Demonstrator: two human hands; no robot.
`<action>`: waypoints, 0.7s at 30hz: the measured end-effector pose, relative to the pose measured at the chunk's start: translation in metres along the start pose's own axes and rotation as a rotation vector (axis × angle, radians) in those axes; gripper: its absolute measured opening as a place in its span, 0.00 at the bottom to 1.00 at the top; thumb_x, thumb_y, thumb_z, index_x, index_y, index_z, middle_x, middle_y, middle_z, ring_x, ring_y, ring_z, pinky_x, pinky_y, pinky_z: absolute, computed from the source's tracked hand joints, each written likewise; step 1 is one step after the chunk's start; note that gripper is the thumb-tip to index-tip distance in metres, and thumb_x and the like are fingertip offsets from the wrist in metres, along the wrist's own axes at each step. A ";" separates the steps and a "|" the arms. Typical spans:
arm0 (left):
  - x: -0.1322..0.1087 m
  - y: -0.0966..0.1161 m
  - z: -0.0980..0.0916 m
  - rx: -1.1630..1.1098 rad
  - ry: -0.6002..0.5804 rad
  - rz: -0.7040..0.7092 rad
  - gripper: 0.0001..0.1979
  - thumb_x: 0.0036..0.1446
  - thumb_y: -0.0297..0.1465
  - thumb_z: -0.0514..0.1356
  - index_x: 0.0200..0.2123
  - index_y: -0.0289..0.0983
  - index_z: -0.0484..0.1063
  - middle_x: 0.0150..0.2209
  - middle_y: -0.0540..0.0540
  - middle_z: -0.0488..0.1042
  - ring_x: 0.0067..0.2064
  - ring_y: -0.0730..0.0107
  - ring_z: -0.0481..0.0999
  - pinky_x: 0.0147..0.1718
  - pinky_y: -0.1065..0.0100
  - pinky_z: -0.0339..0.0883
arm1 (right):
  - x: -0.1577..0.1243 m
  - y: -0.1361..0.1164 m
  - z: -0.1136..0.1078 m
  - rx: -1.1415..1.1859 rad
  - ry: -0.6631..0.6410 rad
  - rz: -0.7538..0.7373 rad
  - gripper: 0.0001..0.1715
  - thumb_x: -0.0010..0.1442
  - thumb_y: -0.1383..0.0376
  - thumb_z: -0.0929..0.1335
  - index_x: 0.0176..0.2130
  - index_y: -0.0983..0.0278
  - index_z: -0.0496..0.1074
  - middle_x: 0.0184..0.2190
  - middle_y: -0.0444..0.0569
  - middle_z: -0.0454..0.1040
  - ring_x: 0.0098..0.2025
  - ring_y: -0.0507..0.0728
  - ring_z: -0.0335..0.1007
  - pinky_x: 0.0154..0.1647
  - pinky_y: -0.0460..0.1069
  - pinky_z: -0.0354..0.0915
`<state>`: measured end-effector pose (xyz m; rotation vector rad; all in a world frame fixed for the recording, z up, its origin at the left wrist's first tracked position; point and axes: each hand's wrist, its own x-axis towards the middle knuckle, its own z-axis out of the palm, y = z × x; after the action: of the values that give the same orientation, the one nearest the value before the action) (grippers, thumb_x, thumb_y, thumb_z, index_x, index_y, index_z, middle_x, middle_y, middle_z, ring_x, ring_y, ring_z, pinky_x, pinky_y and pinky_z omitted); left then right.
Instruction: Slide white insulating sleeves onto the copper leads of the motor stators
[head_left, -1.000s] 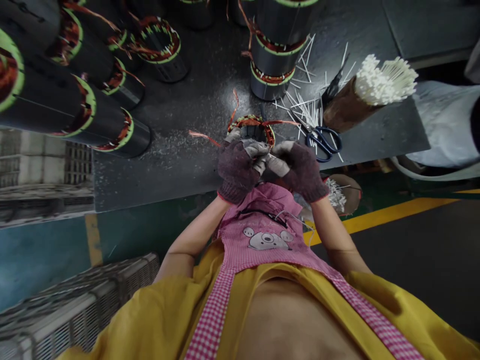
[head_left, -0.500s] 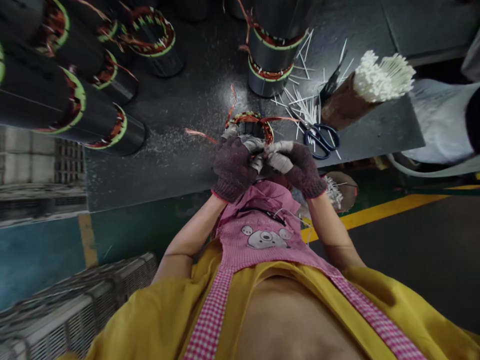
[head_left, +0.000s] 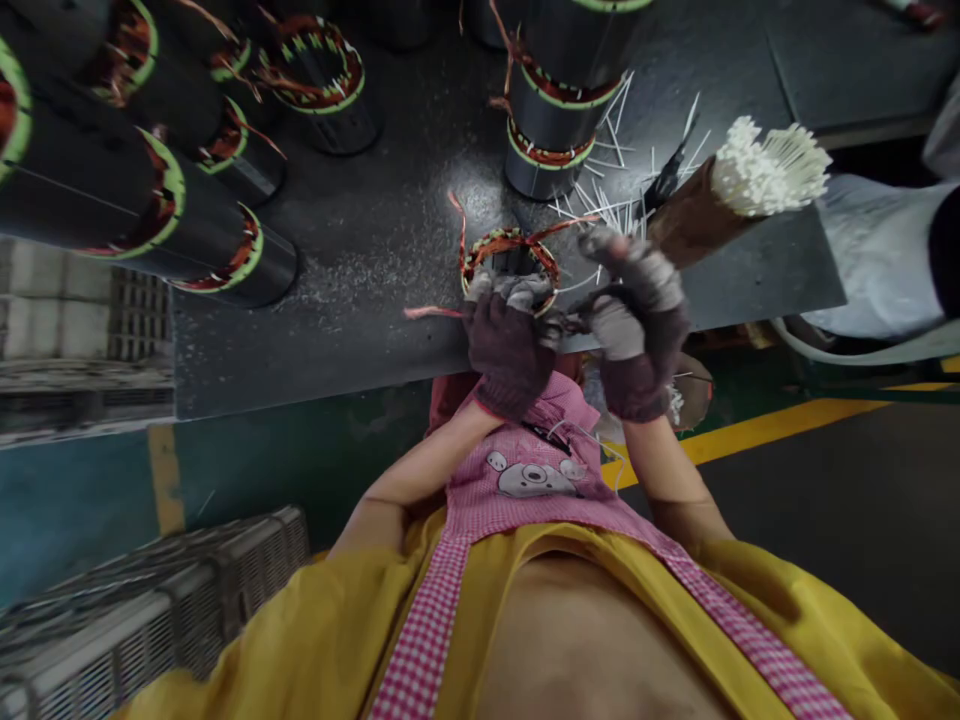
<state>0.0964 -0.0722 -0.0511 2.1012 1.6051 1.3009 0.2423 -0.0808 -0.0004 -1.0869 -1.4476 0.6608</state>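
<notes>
A small stator (head_left: 510, 252) with copper windings and loose copper leads stands on the dark bench (head_left: 360, 260) near its front edge. My gloved left hand (head_left: 508, 340) is closed on the stator's near rim, fingers curled over the windings. My gloved right hand (head_left: 637, 305) is just right of the stator, with its fingers wrapped through the dark handle loop of the scissors (head_left: 600, 305). The scissor blades are hidden under the glove.
Several long dark stators (head_left: 187, 240) lie and stand at the back left, and a stack of two (head_left: 551, 130) stands behind. A brown roll of white sleeves (head_left: 750, 175) and scattered white sticks (head_left: 611, 205) lie at the right. A grey crate (head_left: 150, 600) sits on the floor.
My right hand left the stator, moved right and closed on the scissors that lay on the bench. My left hand stayed on the stator's rim.
</notes>
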 end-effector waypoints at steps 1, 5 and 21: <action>-0.007 0.005 -0.005 -0.047 0.003 0.001 0.18 0.72 0.38 0.63 0.60 0.39 0.72 0.61 0.33 0.82 0.70 0.44 0.77 0.78 0.33 0.61 | -0.003 0.001 -0.003 -0.105 -0.035 -0.054 0.24 0.77 0.50 0.67 0.66 0.50 0.76 0.67 0.49 0.79 0.73 0.66 0.73 0.76 0.66 0.70; -0.013 -0.006 -0.036 -0.092 0.056 0.111 0.23 0.74 0.36 0.61 0.68 0.41 0.65 0.68 0.34 0.78 0.74 0.47 0.75 0.77 0.37 0.65 | -0.011 0.019 0.001 -0.265 -0.167 -0.113 0.18 0.75 0.61 0.67 0.58 0.55 0.83 0.60 0.52 0.84 0.64 0.66 0.81 0.68 0.65 0.76; 0.063 -0.071 -0.061 -0.159 -0.296 0.657 0.14 0.64 0.32 0.70 0.50 0.47 0.73 0.52 0.44 0.87 0.56 0.51 0.88 0.70 0.32 0.75 | 0.008 0.067 -0.044 -0.325 0.342 -0.103 0.06 0.72 0.59 0.71 0.45 0.54 0.80 0.50 0.50 0.85 0.55 0.62 0.82 0.60 0.64 0.79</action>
<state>0.0053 -0.0106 -0.0257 2.6632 0.6847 1.1360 0.3019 -0.0535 -0.0475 -1.2945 -1.3249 0.1541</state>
